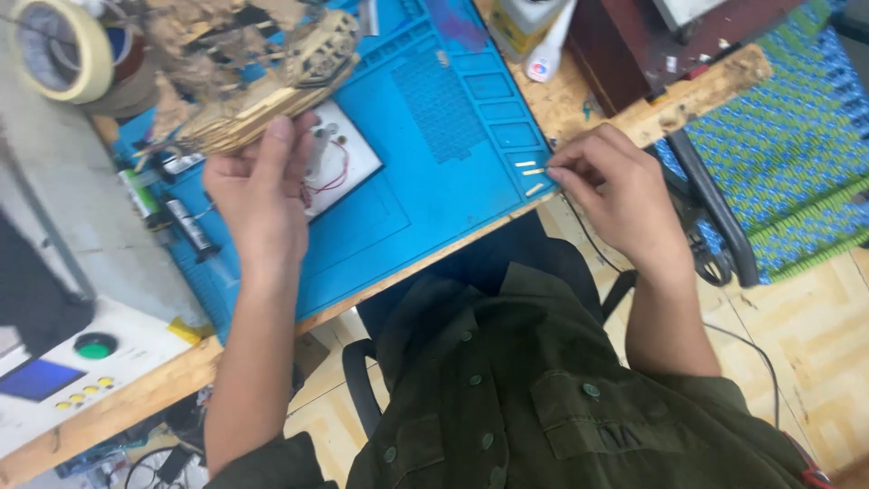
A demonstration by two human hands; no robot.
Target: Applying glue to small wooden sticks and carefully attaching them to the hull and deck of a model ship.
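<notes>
Wooden stick model (272, 86), rough and slatted, was gripped by the left hand (258, 195); the right hand (615, 195) pinched a small wooden stick (534, 171) at the blue mat's (434, 163) edge.

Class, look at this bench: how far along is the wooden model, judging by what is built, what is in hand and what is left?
Done: much of the wooden model looks assembled, held up in the left hand over the blue mat. In hand: the right hand pinches one small stick at the mat's edge. Left: two more sticks lie loose beside it, apparently not yet fitted. How many pieces the model lacks cannot be told.
</notes>
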